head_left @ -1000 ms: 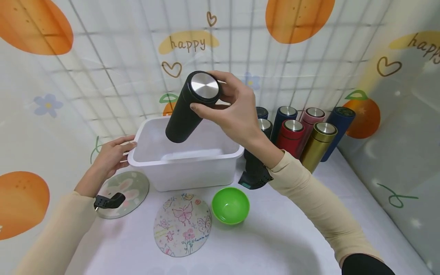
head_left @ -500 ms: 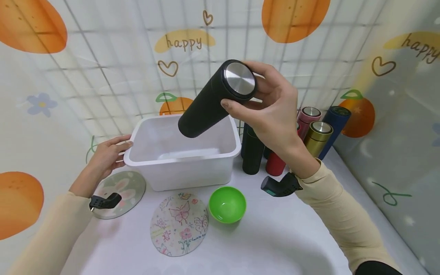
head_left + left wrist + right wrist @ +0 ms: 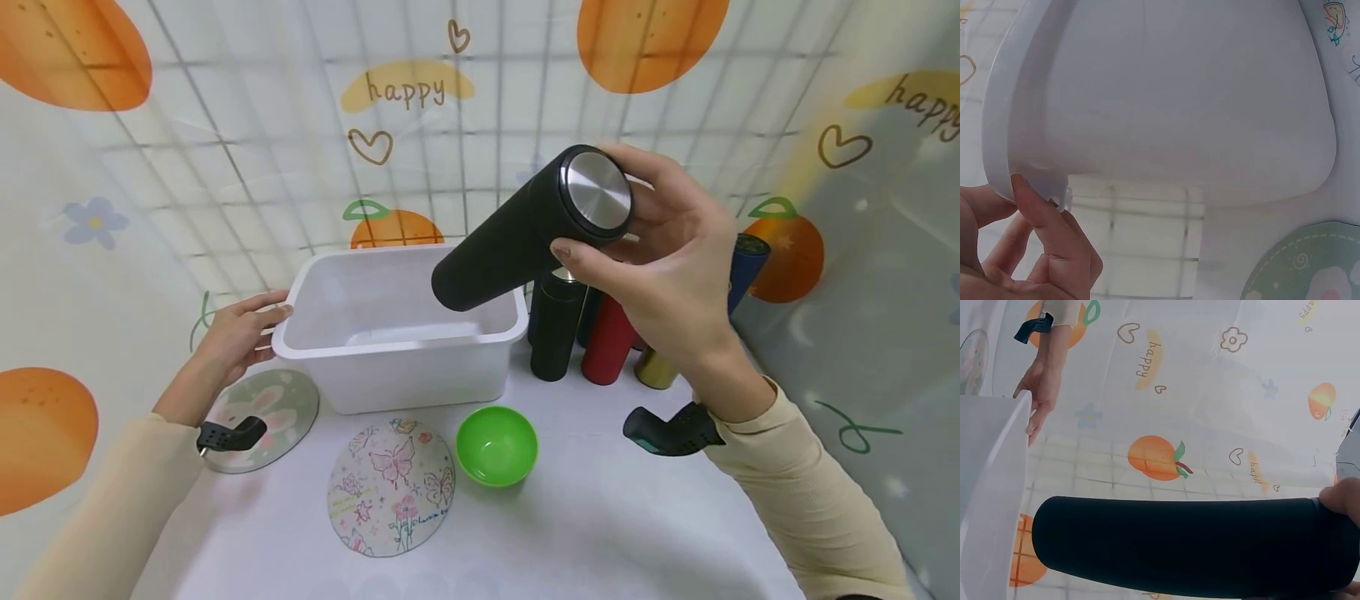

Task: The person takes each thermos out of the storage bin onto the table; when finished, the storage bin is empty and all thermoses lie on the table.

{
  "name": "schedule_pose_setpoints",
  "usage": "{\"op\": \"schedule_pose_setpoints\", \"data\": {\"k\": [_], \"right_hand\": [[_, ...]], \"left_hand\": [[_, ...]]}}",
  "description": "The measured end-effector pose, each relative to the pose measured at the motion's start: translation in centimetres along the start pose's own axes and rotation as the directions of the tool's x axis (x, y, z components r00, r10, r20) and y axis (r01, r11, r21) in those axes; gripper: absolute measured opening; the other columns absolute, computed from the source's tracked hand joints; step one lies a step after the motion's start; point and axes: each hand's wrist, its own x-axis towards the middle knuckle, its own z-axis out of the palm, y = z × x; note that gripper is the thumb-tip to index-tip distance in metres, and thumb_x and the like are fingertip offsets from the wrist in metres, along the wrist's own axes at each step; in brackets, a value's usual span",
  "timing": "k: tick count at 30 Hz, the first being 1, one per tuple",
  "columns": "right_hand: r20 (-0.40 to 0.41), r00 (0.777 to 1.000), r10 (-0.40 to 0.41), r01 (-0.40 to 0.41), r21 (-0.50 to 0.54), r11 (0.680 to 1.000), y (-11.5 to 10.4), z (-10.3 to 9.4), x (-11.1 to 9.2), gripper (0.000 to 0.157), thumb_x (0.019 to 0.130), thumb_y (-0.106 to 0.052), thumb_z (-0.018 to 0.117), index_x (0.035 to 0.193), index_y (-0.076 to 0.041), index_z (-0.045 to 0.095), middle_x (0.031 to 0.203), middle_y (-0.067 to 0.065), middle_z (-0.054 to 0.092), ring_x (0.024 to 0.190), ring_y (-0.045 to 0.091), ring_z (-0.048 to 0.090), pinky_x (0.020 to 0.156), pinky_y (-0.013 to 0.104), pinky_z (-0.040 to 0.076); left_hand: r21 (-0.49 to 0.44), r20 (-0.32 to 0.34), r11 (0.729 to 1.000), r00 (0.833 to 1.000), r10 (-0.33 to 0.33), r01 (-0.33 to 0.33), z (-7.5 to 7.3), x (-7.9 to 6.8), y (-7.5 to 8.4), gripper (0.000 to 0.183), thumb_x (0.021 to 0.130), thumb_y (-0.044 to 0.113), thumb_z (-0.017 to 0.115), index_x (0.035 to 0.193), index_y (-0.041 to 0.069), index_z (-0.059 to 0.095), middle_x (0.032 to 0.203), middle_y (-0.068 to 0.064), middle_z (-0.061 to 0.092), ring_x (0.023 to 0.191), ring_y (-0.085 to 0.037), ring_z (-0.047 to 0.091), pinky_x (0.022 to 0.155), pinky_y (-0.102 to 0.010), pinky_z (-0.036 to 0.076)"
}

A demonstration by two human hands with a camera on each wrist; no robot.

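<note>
My right hand (image 3: pixel 678 267) holds a black thermos bottle (image 3: pixel 517 237) by its lid end, fingers on one side and thumb on the other. The bottle is tilted, its steel-topped lid up to the right and its base over the right side of a white plastic tub (image 3: pixel 405 379). In the right wrist view the thermos bottle (image 3: pixel 1185 547) lies across the lower part, with the tub (image 3: pixel 991 462) to its left. My left hand (image 3: pixel 240 337) grips the tub's left rim; in the left wrist view its fingers (image 3: pixel 1047 219) pinch the rim's corner.
Right of the tub stand several more bottles, among them a black one (image 3: pixel 552 333), a red one (image 3: pixel 606 346), a gold one (image 3: pixel 656 369) and a blue one (image 3: pixel 746 267). In front lie a green bowl (image 3: pixel 497 446), a butterfly mat (image 3: pixel 392 492) and a rabbit mat (image 3: pixel 281 417).
My right hand has moved right with the black thermos bottle, from over the tub's middle toward its right end, and the bottle leans more. My left hand stays on the rim.
</note>
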Motion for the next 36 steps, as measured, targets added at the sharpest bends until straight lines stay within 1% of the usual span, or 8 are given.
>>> {"op": "schedule_pose_setpoints", "data": {"k": [5, 9, 12, 16, 22, 26, 32, 36], "right_hand": [[0.014, 1.0, -0.006, 0.007, -0.055, 0.998, -0.6, -1.3, -0.7, 0.057, 0.07, 0.017, 0.076, 0.124, 0.005, 0.064, 0.109, 0.021, 0.07, 0.099, 0.032, 0.068, 0.074, 0.03, 0.058], [0.01, 1.0, 0.006, -0.005, -0.044, 0.999, -1.0, -2.4, -1.5, 0.056, 0.068, 0.02, 0.077, 0.122, 0.011, 0.063, 0.105, 0.027, 0.068, 0.092, 0.033, 0.067, 0.071, 0.03, 0.059], [-0.02, 0.999, 0.029, -0.03, -0.031, 0.999, -1.4, -3.2, -2.2, 0.058, 0.067, 0.022, 0.076, 0.123, 0.013, 0.062, 0.104, 0.028, 0.067, 0.091, 0.032, 0.067, 0.072, 0.03, 0.059], [-0.047, 0.998, 0.046, -0.049, -0.05, 0.998, -1.9, -4.1, -2.9, 0.059, 0.068, 0.024, 0.074, 0.125, 0.013, 0.061, 0.106, 0.027, 0.068, 0.092, 0.031, 0.067, 0.073, 0.028, 0.058], [-0.065, 0.996, 0.056, -0.057, -0.009, 0.998, -2.3, -5.2, -4.1, 0.065, 0.062, 0.031, 0.072, 0.124, 0.019, 0.057, 0.105, 0.028, 0.068, 0.091, 0.031, 0.066, 0.075, 0.027, 0.057], [-0.06, 0.995, 0.083, -0.086, -0.044, 0.995, -2.5, -6.4, -5.3, 0.068, 0.06, 0.034, 0.07, 0.125, 0.019, 0.056, 0.109, 0.027, 0.067, 0.095, 0.03, 0.066, 0.079, 0.026, 0.057], [-0.04, 0.993, 0.109, -0.113, -0.106, 0.988, -2.5, -8.0, -7.0, 0.071, 0.059, 0.035, 0.069, 0.127, 0.02, 0.054, 0.115, 0.025, 0.067, 0.103, 0.028, 0.066, 0.083, 0.025, 0.056], [-0.051, 0.988, 0.149, -0.155, -0.149, 0.977, -2.3, -8.6, -8.0, 0.072, 0.061, 0.033, 0.071, 0.129, 0.017, 0.055, 0.117, 0.023, 0.067, 0.105, 0.025, 0.067, 0.082, 0.024, 0.055]], "left_hand": [[-0.002, 0.0, 1.0, 1.0, 0.0, 0.0, 0.2, 0.1, -0.1, 0.066, 0.1, 0.033, 0.063, 0.156, 0.01, 0.035, 0.1, 0.013, 0.064, 0.08, -0.009, 0.068, 0.067, -0.025, 0.056], [0.012, 0.001, 1.0, 1.0, 0.001, -0.001, 0.5, 0.2, -0.1, 0.067, 0.1, 0.034, 0.063, 0.156, 0.011, 0.035, 0.103, 0.011, 0.062, 0.08, -0.009, 0.068, 0.067, -0.025, 0.056], [0.035, 0.004, 0.999, 1.0, 0.004, -0.005, 0.4, 0.3, -0.1, 0.066, 0.1, 0.036, 0.062, 0.156, 0.012, 0.036, 0.106, 0.01, 0.061, 0.081, -0.009, 0.068, 0.068, -0.025, 0.056], [0.041, 0.006, 0.999, 1.0, 0.012, -0.012, -0.2, 0.4, 0.1, 0.066, 0.1, 0.035, 0.062, 0.155, 0.011, 0.036, 0.102, 0.013, 0.063, 0.081, -0.009, 0.068, 0.068, -0.026, 0.057], [0.004, 0.021, 1.0, 1.0, 0.002, -0.002, -0.4, 0.6, -0.2, 0.066, 0.1, 0.031, 0.063, 0.156, 0.009, 0.034, 0.095, 0.016, 0.067, 0.079, -0.009, 0.068, 0.067, -0.026, 0.057], [-0.008, 0.018, 1.0, 1.0, 0.0, 0.001, -0.1, 0.7, -0.3, 0.065, 0.101, 0.029, 0.062, 0.156, 0.008, 0.034, 0.094, 0.016, 0.068, 0.079, -0.009, 0.068, 0.067, -0.027, 0.057], [0.029, 0.014, 0.999, 1.0, 0.014, -0.014, -0.3, 0.7, -0.5, 0.068, 0.099, 0.035, 0.064, 0.155, 0.009, 0.036, 0.096, 0.017, 0.066, 0.082, -0.009, 0.069, 0.07, -0.028, 0.058], [0.032, 0.012, 0.999, 1.0, 0.013, -0.013, -0.6, 0.3, -0.6, 0.07, 0.099, 0.036, 0.064, 0.156, 0.009, 0.035, 0.095, 0.019, 0.065, 0.082, -0.009, 0.069, 0.07, -0.028, 0.058]]}}
